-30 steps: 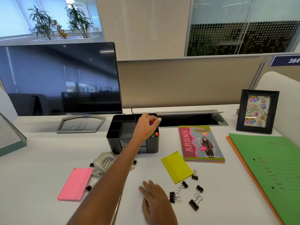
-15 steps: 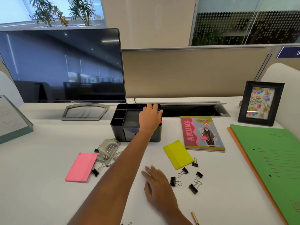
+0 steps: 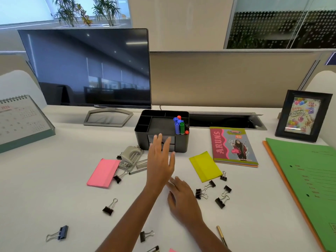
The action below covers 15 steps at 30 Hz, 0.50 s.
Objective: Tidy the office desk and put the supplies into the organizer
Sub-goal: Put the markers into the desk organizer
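Head view: left hand (image 3: 160, 161) spread before the organizer (image 3: 141, 137)

Its fingers are straight and fanned, holding nothing, raised in front of the organizer's small drawers. The right hand (image 3: 182, 198) lies flat and relaxed on the desk (image 3: 72, 202), just beside a cluster of binder clips (image 3: 201, 194). Markers (image 3: 179, 127) stand upright in the organizer's right compartment. A yellow pad (image 3: 205, 166), a pink pad (image 3: 102, 172) and a hole punch (image 3: 130, 157) lie loose near the organizer; more clips are scattered nearer the camera
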Motion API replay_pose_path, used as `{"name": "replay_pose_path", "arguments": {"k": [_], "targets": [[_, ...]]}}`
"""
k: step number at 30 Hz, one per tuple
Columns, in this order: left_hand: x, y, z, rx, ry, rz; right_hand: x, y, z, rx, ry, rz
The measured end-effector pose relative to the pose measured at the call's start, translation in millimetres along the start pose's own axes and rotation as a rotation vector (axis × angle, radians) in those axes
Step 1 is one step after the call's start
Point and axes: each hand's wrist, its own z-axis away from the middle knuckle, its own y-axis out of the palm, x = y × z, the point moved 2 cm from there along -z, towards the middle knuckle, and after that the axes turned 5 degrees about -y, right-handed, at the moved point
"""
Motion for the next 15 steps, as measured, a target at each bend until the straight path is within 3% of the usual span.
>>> {"name": "replay_pose_path", "arguments": {"k": [9,15], "targets": [[57,-32,95,0.150,-0.164,-0.049,-3,0,1,0.043,0.049,-0.067],[59,-38,127,0.348,-0.249,-0.112,-4,-9,1,0.151,0.094,-0.272]]}}
